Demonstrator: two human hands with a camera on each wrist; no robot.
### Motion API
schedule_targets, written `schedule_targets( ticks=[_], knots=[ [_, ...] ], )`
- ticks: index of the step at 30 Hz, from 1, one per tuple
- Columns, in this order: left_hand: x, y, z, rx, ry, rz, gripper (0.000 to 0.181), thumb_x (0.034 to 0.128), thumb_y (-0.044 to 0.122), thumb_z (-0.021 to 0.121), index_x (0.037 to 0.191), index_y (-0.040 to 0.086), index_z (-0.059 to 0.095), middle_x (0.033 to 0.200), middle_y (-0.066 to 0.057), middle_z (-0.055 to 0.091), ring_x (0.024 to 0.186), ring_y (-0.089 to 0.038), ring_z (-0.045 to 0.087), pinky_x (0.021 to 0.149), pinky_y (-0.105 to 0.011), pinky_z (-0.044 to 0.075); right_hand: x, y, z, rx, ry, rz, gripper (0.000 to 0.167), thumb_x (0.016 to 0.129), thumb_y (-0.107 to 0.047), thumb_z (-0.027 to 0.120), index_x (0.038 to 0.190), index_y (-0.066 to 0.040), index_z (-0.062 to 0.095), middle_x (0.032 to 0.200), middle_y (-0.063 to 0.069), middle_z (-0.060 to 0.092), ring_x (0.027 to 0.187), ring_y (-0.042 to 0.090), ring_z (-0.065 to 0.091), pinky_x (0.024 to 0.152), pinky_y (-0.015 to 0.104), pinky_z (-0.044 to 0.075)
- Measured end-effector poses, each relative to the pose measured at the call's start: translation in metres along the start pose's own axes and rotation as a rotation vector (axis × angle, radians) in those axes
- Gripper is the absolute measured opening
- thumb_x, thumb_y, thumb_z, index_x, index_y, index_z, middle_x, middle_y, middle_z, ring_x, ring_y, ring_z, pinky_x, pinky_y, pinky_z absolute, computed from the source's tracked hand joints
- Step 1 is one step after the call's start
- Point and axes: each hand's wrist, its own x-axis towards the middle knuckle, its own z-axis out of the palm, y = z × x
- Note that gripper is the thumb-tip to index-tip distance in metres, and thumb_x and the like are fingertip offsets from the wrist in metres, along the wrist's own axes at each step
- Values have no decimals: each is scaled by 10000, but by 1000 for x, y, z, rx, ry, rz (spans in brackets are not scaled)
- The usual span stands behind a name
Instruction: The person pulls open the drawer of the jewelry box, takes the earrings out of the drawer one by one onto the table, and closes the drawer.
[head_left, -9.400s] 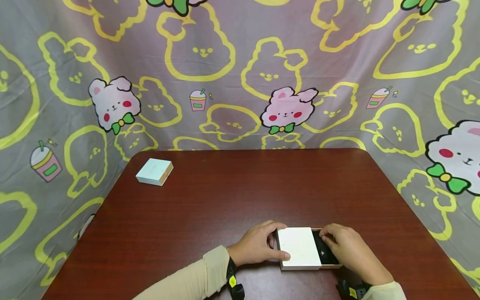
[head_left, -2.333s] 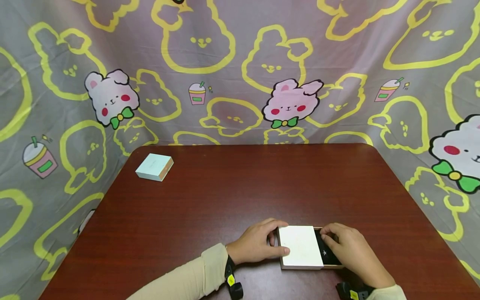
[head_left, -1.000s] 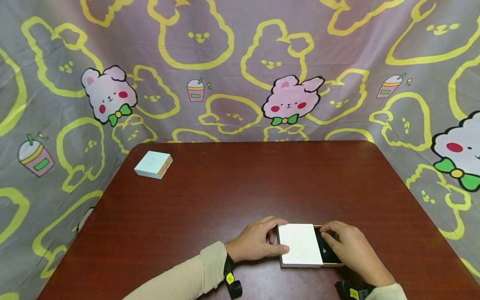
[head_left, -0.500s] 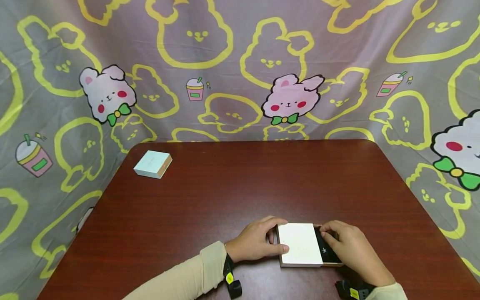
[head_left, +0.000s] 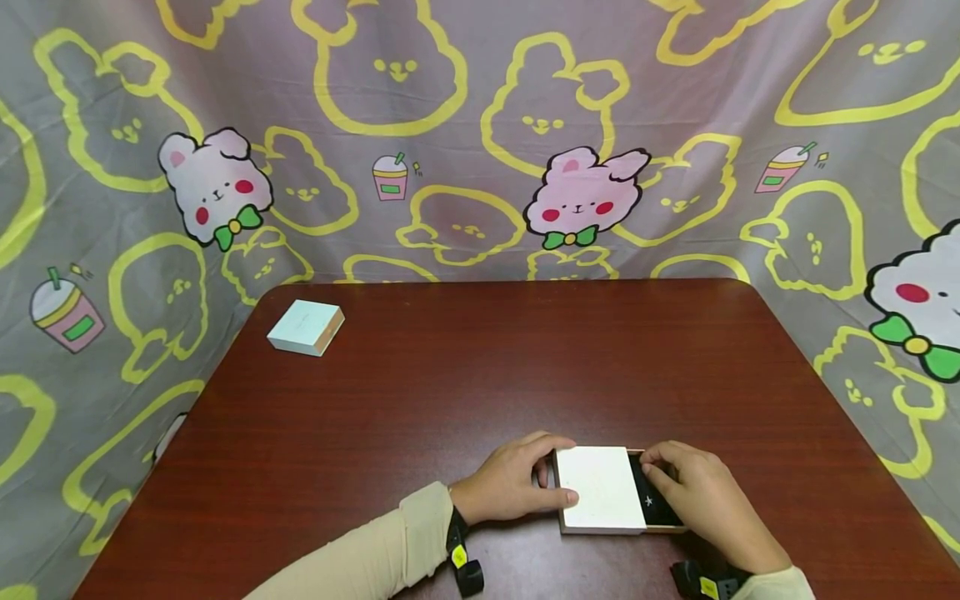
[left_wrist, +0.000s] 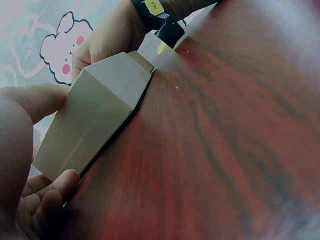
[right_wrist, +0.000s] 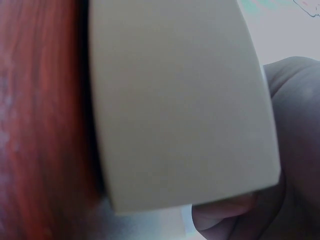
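In the head view, a white drawer-style box [head_left: 597, 490] lies near the table's front, right of centre. Its inner tray [head_left: 662, 528] sticks partway out on the right, showing a black inside [head_left: 651, 498] with a small white star mark. My left hand [head_left: 510, 483] grips the sleeve's left end, thumb on top and fingers at the far edge. On the tray's open part, my right hand [head_left: 701, 492] has thumb and index tips close together over the black surface; its other fingers are hidden there. The right wrist view shows a pale box face [right_wrist: 185, 105] with a curled finger [right_wrist: 222, 210] past its edge.
A second pale box [head_left: 306, 327] with a tan side sits at the back left of the dark red-brown table [head_left: 480, 367]. Patterned cloth [head_left: 450, 150] hangs behind and along the sides. Black wrist bands [head_left: 465, 558] are worn on both arms.
The head view has tilted slightly downward, so the table appears higher. Both hands and the partly drawn-out box keep nearly the same pose throughout.
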Motion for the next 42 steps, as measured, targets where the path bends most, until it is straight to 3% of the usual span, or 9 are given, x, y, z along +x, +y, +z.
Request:
schedule_targets(
  ticks=[13,26,42],
  knots=[
    [-1,1,0,-4,3,-3,610,867,517,688,1375,221,524,947,161,526,718,38,525,656,-155,426,1,1,1,-10,21,-14,151,855,-94,733,836,-232,675,819,-126,604,659,64,497,596,304,420],
    [1,0,0,-11,1,-4,617,865,514,693,1374,208,527,925,152,522,714,42,518,643,-159,427,1,-1,0,-4,-22,14,105,876,-117,720,858,-211,677,846,-99,615,669,82,499,592,320,419],
    [0,0,0,-10,0,-1,615,867,520,687,1376,219,521,907,135,534,706,42,513,624,-158,424,1,-1,1,-18,-11,7,120,869,-113,726,857,-221,675,850,-96,620,662,78,497,596,332,415]
  ],
)
